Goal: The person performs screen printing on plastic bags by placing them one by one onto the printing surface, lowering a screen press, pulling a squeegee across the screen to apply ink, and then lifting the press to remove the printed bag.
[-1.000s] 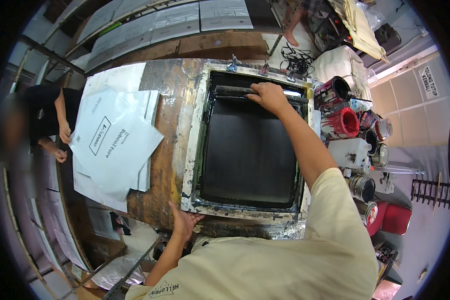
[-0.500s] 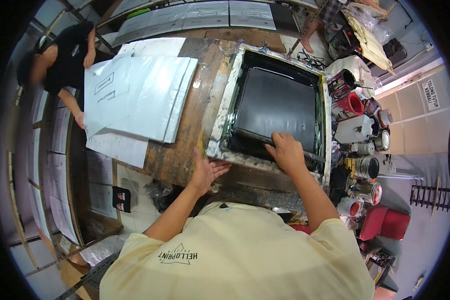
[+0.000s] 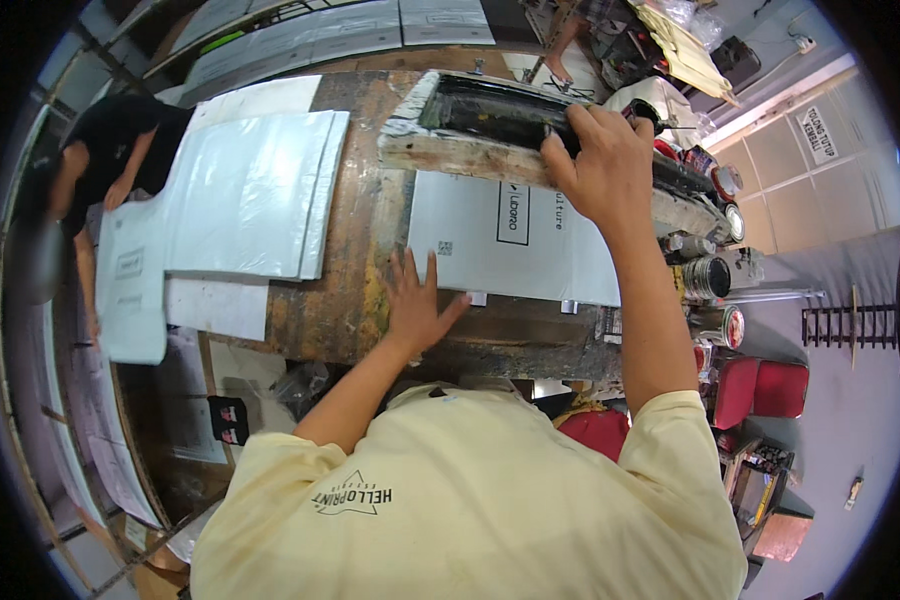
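A screen printing frame with a pale wooden edge and dark ink inside is tilted up over the work table. My right hand is closed at its raised near edge; whether it also holds the squeegee is hidden. Beneath the frame lies a white plastic bag with black printing, its far part covered by the frame. My left hand is open, fingers spread, by the bag's near left corner, the fingertips close to or touching it.
Left on the wooden table lies a stack of white bags. A co-worker in dark clothes holds one printed bag beside it. Paint cans stand at the right, near a red chair. Racks carry more bags.
The frame has swung up from the table, uncovering the printed bag. My right hand rose with it; my left hand moved to the bag's corner. The co-worker has drawn a bag leftward off the stack.
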Tool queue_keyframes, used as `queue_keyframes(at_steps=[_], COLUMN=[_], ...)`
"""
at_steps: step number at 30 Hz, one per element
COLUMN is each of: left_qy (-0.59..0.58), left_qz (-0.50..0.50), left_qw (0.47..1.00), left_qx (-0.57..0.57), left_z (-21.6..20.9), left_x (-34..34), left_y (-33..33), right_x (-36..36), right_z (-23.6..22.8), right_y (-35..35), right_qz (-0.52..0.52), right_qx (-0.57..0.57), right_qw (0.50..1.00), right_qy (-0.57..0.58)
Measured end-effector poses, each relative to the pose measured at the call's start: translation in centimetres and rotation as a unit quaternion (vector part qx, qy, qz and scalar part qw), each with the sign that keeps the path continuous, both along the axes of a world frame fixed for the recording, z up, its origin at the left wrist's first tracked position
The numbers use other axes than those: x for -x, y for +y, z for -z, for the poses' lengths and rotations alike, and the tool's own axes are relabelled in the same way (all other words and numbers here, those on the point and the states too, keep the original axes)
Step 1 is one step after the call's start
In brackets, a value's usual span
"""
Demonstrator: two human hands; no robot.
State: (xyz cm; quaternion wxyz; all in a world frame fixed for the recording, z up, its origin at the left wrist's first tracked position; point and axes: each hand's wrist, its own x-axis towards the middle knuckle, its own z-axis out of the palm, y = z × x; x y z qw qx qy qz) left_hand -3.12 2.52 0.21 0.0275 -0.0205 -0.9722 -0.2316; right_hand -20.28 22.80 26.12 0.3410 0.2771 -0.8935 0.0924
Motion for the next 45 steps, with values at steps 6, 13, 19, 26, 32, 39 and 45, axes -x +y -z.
queue_keyframes(at_steps=[6, 13, 19, 26, 32, 39, 45], left_qy=[-0.088, -0.06, 0.08, 0.133, 0.091, 0.131, 0.215], left_qz=[-0.015, -0.028, -0.115, -0.209, -0.301, -0.303, -0.475], left_qw=[0.991, 0.998, 0.94, 0.922, 0.889, 0.933, 0.825], left_qx=[0.102, -0.006, -0.31, -0.298, -0.333, -0.141, 0.218], left_z=[4.9, -0.2, -7.5, -6.3, -3.7, -3.7, -5.4], left_x=[-1.2, 1.5, 8.7, 5.0, 2.3, 3.2, 4.9], left_y=[2.1, 2.6, 3.7, -5.6, -24.4, -44.7, -55.4], right_x=[3.1, 6.6, 8.3, 7.4, 4.7, 2.2, 1.9], right_z=[-3.1, -5.3, -6.7, -6.5, -5.2, -3.3, -2.4], right_y=[0.2, -0.3, -0.1, -0.3, -0.7, -0.5, -0.4], right_qz=[0.001, -0.023, 0.0, 0.006, 0.024, 0.026, 0.007], right_qx=[0.004, 0.024, 0.005, 0.017, 0.005, -0.01, -0.014], right_qw=[1.0, 0.999, 1.0, 0.999, 0.998, 0.998, 0.999], right_qy=[-0.001, 0.005, -0.012, -0.035, -0.053, -0.052, -0.032])
